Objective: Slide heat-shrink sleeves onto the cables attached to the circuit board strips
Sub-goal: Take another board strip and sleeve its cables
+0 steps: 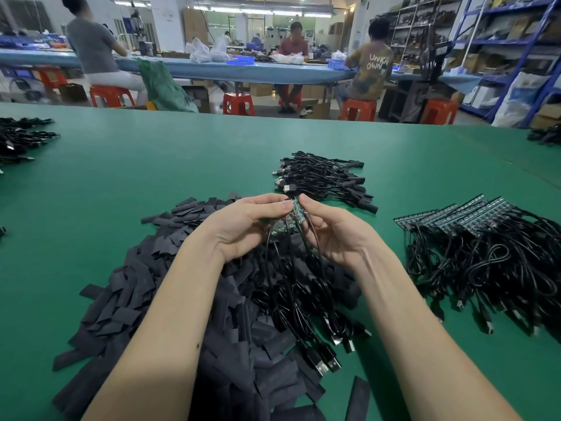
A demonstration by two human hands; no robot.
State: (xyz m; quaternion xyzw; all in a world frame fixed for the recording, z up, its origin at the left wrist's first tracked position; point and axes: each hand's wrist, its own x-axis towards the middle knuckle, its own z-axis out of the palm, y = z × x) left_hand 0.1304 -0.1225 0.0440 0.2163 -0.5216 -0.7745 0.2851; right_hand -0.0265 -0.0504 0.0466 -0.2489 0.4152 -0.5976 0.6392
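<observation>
- Head view: left hand (243,226) and right hand (331,232) both pinch a circuit board strip (296,211) between fingertips, its cables (291,278) dangling below the grip.
- Likely light, brittle board with limp cables; sleeves (136,287) beneath, best pinched by their edges.

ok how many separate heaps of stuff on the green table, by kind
heat-shrink sleeve heaps: 1
cable bundles with boards or plugs: 5, namely behind the hands, right, far left, far right edge, and the one both hands hold
total: 6
</observation>
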